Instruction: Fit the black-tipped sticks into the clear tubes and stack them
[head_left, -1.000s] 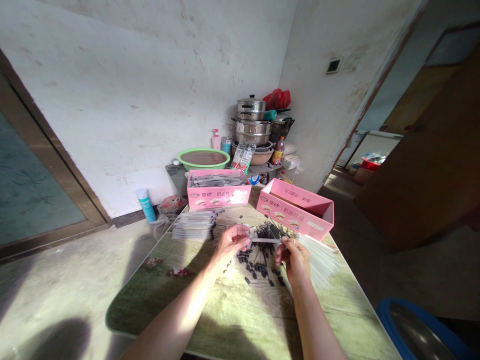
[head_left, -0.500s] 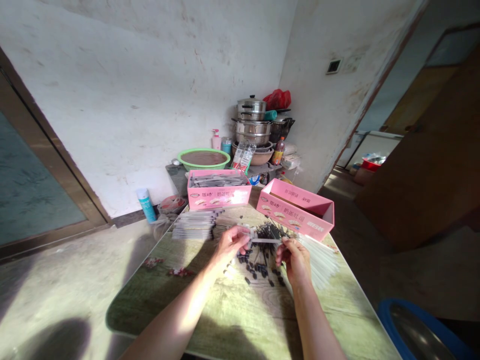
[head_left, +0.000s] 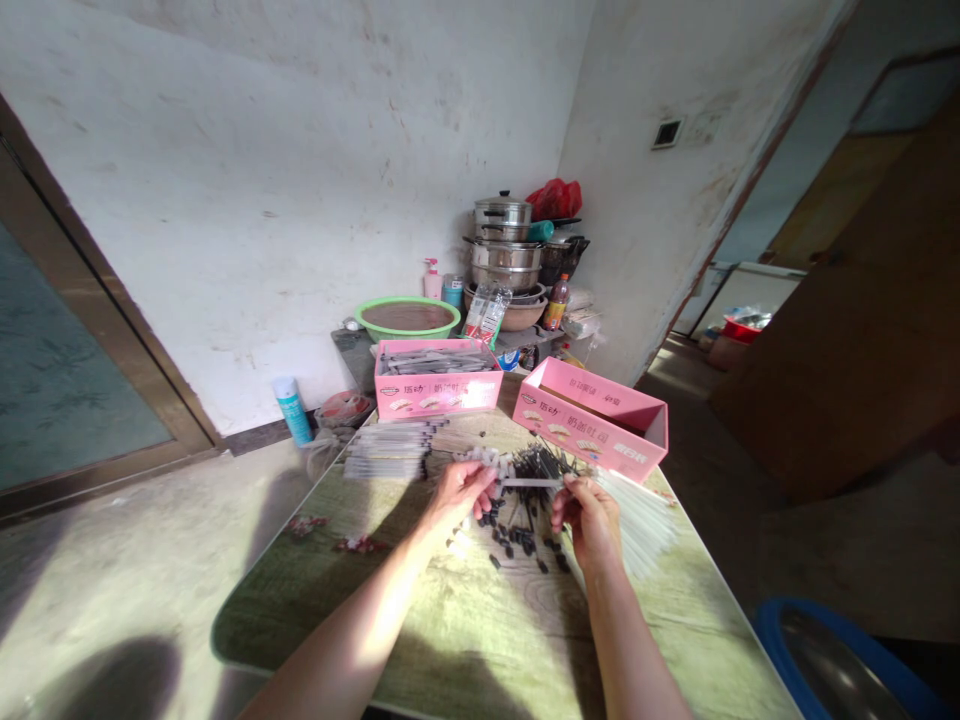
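Observation:
A thin translucent plastic tube (head_left: 531,482) runs level between my two hands. My right hand (head_left: 592,515) pinches its right end. The tube's other end meets the closed fingertips of my left hand (head_left: 463,490); whether a small part sits in them as well is hidden. Beneath and behind the tube lie thin black sticks (head_left: 544,460) in a loose heap. Small black caps (head_left: 523,542) are scattered nearer to me, and small white pieces (head_left: 484,457) lie just beyond my left hand. Clear tubes (head_left: 637,520) fan out to the right of my right hand.
Finished-looking tubes with dark ends (head_left: 390,448) are stacked at the left of the table (head_left: 480,630). A pink box (head_left: 439,390) full of similar tubes stands at the back, beside a second pink box (head_left: 592,415). Behind are a green basin (head_left: 407,330) and stacked pots (head_left: 505,262).
My left hand has shifted very slightly left and down, showing more of the white pieces behind it. The right hand and the tube are almost still.

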